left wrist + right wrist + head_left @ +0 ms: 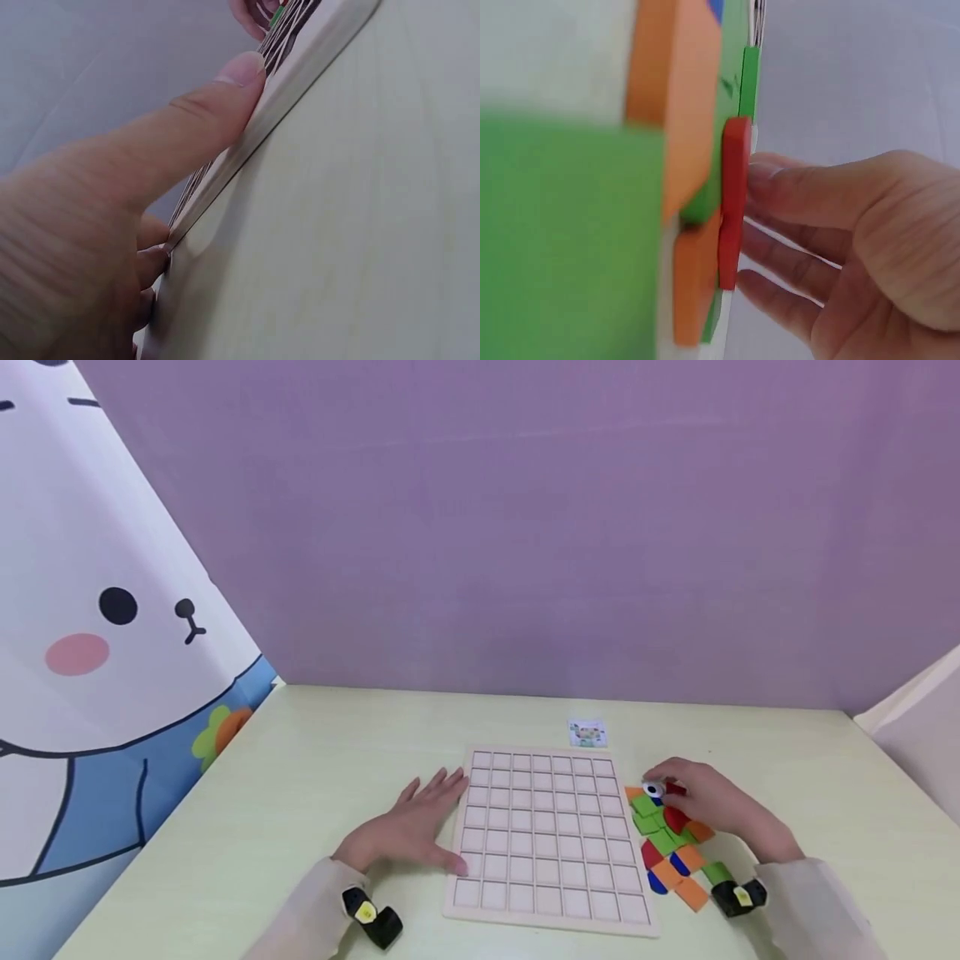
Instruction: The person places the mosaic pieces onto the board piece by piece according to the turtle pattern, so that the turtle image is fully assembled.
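Your left hand lies spread against the grid board; beside it, your right hand curls at the eye piece, grip I cannot tell; probably you select pieces, next needs clean lifting

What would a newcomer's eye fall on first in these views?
Probably the big white cartoon figure filling the head view's left side, beside the purple backdrop. Next, the bright cluster of coloured pieces just right of the pale gridded board, with the right hand at its far end. The left hand, fingers spread, touches the board's left edge.
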Motion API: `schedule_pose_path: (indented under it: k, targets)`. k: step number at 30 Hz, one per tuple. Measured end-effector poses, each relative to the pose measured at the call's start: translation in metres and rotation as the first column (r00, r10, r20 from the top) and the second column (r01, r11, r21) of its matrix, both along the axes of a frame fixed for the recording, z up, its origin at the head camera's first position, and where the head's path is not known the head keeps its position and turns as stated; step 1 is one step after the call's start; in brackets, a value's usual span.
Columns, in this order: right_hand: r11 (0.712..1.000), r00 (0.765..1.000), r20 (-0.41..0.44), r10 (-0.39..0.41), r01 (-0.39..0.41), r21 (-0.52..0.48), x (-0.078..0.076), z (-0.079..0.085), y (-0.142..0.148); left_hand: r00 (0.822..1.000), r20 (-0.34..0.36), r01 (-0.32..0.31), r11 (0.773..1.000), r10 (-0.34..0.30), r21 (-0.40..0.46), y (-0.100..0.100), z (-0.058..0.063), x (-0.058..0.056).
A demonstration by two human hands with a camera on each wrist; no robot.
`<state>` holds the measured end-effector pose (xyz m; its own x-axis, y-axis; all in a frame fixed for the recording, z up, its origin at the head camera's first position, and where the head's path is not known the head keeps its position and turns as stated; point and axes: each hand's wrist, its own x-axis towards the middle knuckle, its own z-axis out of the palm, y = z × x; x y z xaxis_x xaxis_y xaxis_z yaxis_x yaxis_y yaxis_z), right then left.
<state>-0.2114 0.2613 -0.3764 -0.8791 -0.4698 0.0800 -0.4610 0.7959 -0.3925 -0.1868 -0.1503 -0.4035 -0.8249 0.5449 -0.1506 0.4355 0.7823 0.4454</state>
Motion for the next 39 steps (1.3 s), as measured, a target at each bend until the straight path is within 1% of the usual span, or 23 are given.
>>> schedule_pose_path:
  k: [4, 10, 14, 18, 25, 32, 39]
  targets:
    - [1.0, 1.0, 0.005, -0.004, 0.004, -0.003, -0.002, -0.002, -0.003, 1.0, 0.016, 0.014, 1.0, -0.014, -0.02, 0.001, -0.002, 0.0]
    - [0.998, 0.998, 0.031, -0.059, 0.059, -0.003, -0.006, -0.005, -0.006, 0.999, 0.023, 0.026, 0.999, -0.025, -0.029, 0.001, -0.004, -0.001]
    - [0.997, 0.996, 0.049, -0.074, 0.074, -0.001, -0.007, -0.008, -0.004, 0.999, 0.028, 0.028, 0.999, -0.027, -0.025, 0.002, -0.005, 0.0]
    - [0.996, 0.994, 0.068, -0.087, 0.089, -0.024, -0.007, -0.011, -0.003, 0.999, 0.031, 0.026, 0.999, -0.025, -0.028, 0.002, -0.004, 0.0]
    - [0.988, 0.983, 0.122, -0.135, 0.142, -0.052, -0.007, -0.01, -0.004, 0.999, 0.03, 0.028, 0.999, -0.027, -0.034, 0.002, -0.003, 0.0]
    - [0.988, 0.986, 0.09, -0.14, 0.145, -0.049, -0.007, -0.007, -0.006, 1.0, 0.012, 0.018, 0.999, -0.018, -0.036, 0.001, 0.0, 0.0]
    - [0.987, 0.986, 0.079, -0.148, 0.152, -0.057, -0.006, 0.001, -0.006, 1.0, -0.005, 0.022, 0.999, -0.022, -0.025, 0.0, 0.001, 0.001]
